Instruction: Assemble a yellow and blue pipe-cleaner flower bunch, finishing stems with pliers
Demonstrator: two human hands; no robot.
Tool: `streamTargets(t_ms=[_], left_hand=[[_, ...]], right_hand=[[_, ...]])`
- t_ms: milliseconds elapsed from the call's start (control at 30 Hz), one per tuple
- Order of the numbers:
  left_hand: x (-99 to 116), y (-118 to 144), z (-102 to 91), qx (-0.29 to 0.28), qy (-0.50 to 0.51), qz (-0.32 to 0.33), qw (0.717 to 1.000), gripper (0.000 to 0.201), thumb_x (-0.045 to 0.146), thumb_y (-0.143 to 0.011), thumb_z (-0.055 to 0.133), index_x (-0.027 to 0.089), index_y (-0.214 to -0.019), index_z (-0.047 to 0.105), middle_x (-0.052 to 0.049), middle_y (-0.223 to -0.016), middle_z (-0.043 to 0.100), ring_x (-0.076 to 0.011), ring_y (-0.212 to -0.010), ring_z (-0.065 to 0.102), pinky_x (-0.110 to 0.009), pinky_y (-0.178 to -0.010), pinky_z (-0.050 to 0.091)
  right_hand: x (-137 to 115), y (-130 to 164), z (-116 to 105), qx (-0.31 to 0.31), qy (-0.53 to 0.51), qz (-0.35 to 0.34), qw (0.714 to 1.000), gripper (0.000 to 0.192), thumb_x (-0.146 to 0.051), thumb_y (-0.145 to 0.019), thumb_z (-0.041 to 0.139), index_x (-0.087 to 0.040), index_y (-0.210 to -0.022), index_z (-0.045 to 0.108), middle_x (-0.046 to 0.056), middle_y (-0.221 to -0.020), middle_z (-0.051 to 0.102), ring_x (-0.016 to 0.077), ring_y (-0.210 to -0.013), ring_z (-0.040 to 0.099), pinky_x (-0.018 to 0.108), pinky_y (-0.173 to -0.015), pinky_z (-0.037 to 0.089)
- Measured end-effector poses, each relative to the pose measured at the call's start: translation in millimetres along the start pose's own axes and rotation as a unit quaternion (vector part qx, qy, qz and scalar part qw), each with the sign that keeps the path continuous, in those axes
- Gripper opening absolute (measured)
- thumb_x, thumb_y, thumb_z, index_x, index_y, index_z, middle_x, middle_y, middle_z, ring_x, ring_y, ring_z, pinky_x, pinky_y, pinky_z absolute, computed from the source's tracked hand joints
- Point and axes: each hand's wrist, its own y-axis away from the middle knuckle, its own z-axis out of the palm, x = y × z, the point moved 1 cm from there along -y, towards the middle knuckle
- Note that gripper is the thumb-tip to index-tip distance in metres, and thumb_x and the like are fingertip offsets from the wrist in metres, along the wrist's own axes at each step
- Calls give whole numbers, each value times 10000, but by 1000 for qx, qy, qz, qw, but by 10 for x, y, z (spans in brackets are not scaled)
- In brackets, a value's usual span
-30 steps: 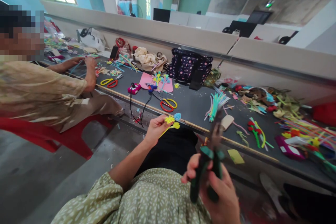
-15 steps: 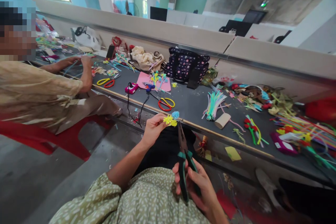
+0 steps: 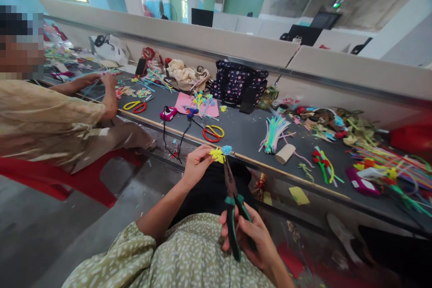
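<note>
Pinching a small yellow and blue pipe-cleaner flower [image 3: 219, 153] just in front of the table [image 3: 249, 132] edge, the left hand [image 3: 195, 164] steadies it; the right hand [image 3: 251, 238] grips green-handled pliers [image 3: 232, 207], nose raised to the flower's stem, apparently to work it.

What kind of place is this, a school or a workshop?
Most likely a handicraft workshop: a long dark worktable strewn with coloured pipe cleaners, red-and-yellow scissors, and a second person's hand working alongside.
</note>
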Motion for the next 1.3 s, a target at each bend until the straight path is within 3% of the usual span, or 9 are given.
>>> streamTargets(t_ms=[533, 967, 1300], left_hand=[[41, 19, 36, -15, -12, 9, 1000, 102, 268, -779, 697, 175, -764, 733, -54, -821, 624, -156, -748, 549, -245, -660, 412], [83, 14, -7, -26, -103, 72, 992, 97, 236, -815, 654, 194, -819, 742, -63, -841, 668, -173, -781, 609, -271, -711, 464], [50, 16, -16, -37, -164, 132, 977, 98, 194, -850, 613, 180, -836, 709, -45, -831, 658, -152, -781, 614, -256, -704, 487]], right_hand=[[42, -31, 1, 2, -9, -3, 1000, 239, -345, -820, 714, -169, -882, 565, 86, -896, 680, 158, -651, 654, 249, -473, 549], [124, -20, -39, 27, 23, -27, 999, 191, -334, -861, 667, -182, -899, 557, 79, -932, 659, 135, -636, 621, 241, -482, 530], [137, -23, -109, 52, 124, -33, 990, 188, -357, -893, 618, -181, -921, 557, 66, -966, 657, 96, -562, 600, 234, -528, 500]])
